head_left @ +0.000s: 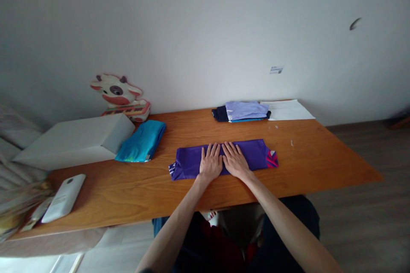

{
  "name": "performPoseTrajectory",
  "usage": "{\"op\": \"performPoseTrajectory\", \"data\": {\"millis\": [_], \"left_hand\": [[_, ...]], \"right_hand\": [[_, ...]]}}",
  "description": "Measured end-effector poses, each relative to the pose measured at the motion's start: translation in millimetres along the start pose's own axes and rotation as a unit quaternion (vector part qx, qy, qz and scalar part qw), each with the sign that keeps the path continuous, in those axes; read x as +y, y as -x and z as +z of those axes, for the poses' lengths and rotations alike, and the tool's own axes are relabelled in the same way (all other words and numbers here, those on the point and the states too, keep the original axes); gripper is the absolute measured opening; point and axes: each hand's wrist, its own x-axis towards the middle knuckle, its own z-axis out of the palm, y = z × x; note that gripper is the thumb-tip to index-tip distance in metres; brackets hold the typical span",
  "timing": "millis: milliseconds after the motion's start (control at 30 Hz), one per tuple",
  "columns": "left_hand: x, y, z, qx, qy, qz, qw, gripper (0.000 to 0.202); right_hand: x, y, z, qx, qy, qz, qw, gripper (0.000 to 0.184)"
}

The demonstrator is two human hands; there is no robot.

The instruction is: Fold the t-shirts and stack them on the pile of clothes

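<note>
Resting left hand (211,165) and right hand (235,162) palm-down on folded purple garment (257,153) — with fingers straight, slightly parted, laid flat on the cloth. Lying lengthwise across wooden table (128,192), directly in front of the person; showing patterned fabric at both ends. Noting folded stack of clothes (245,111) beside white paper (290,111), near wall (192,30) — also folded blue cloth (141,140) just beside white box (73,138).

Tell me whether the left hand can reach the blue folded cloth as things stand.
Probably yes: the left hand lies flat on the purple cloth, and nothing tall stands between it and the blue folded cloth; the white box sits beyond.
</note>
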Motion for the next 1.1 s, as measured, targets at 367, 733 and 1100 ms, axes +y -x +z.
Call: {"op": "performPoseTrajectory", "data": {"millis": [367,733,1100], "left_hand": [[-0.7,0.7,0.7,0.006,0.003,0.004,1.0,0.06],[-0.8,1.1,-3.1,-0.009,0.005,0.0,1.0,0.061],[0.1,0.8,-6.0,-0.012,0.015,-0.004,1.0,0.062]], "right_hand": [[-1.4,0.0,-2.8,-0.005,-0.002,0.0,1.0,0.062],[-3.3,0.1,-4.3,-0.013,0.013,0.01,1.0,0.061],[-4.1,-1.2,-5.4,-0.024,0.004,0.014,1.0,0.063]]}}
